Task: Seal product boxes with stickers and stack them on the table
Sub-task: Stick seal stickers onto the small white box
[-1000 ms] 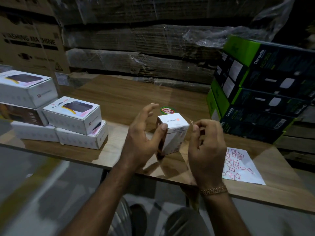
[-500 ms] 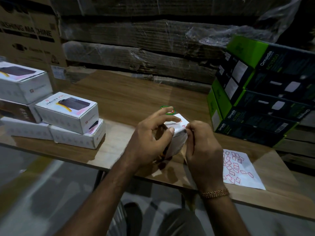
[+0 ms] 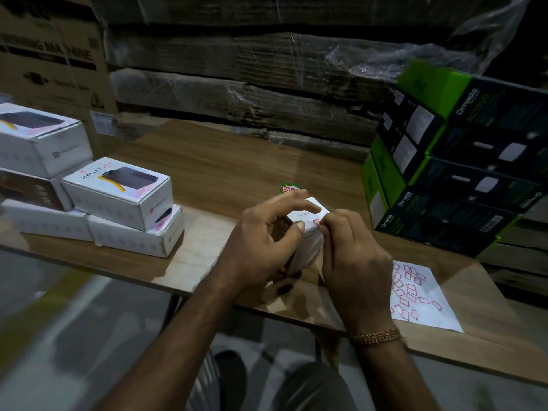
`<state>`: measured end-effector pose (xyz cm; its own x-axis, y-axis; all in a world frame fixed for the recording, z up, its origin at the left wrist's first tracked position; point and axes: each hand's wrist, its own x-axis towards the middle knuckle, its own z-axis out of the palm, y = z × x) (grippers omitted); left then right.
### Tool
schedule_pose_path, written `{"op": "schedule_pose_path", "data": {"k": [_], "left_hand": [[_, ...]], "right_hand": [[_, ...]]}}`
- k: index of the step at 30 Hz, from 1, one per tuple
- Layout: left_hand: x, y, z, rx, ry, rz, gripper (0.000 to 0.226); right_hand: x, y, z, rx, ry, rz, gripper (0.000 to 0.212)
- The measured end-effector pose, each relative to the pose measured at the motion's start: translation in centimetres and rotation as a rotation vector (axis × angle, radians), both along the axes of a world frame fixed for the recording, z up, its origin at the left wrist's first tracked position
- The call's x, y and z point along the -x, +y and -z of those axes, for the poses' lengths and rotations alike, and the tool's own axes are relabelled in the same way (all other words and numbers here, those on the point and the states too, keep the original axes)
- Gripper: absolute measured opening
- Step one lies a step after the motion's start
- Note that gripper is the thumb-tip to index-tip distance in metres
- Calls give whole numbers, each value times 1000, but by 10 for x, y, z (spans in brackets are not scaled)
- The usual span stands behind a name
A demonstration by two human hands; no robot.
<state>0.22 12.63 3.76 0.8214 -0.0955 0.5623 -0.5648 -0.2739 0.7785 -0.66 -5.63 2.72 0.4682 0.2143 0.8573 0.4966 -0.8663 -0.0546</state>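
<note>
Box (image 3: pixel 308 216) in question, small and white, stands on end near the front edge of the table (image 3: pixel 237 161), so its top flap faces you. Your left hand (image 3: pixel 261 241) curls around it, thumb and fingers clamped on the sides to steady it. Your right hand (image 3: pixel 353 256) pinches a pink sticker (image 3: pixel 316 223) onto the top edge, probably bridging the flap. Both hands hide the box's lower half and the sticker's far end. Sticker sheet (image 3: pixel 415 295) lies just right; the finished stack (image 3: pixel 118 200) sits left.
</note>
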Motion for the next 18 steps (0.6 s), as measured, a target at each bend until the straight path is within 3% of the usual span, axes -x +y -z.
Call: {"op": "schedule_pose_path", "data": {"k": [18], "left_hand": [[0,-1,2,-23,-10,2,28]], "right_hand": [[2,-1,6,20,-4,12,12]]}}
